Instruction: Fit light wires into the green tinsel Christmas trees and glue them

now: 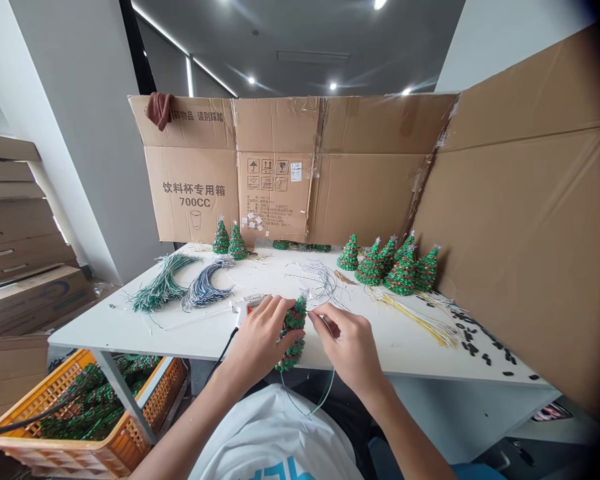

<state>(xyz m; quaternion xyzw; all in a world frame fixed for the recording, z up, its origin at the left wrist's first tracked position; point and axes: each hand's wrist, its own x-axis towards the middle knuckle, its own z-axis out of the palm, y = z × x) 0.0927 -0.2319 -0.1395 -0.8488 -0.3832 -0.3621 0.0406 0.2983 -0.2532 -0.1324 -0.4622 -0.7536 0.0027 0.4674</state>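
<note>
A small green beaded Christmas tree with red trim and a silvery star at its tip is held over the table's front edge. My left hand wraps round it from the left, thumb across its front. Close to the tree's upper right side, my right hand pinches a thin green wire between thumb and forefinger. The wire loops down below the tree in front of the white shirt. Behind my left hand lies a white glue gun, partly hidden.
Bundles of green wire and blue-white wire lie left. Finished trees stand back right, two more back left. Yellow strips and black pieces lie right. Cardboard walls the table; an orange crate sits lower left.
</note>
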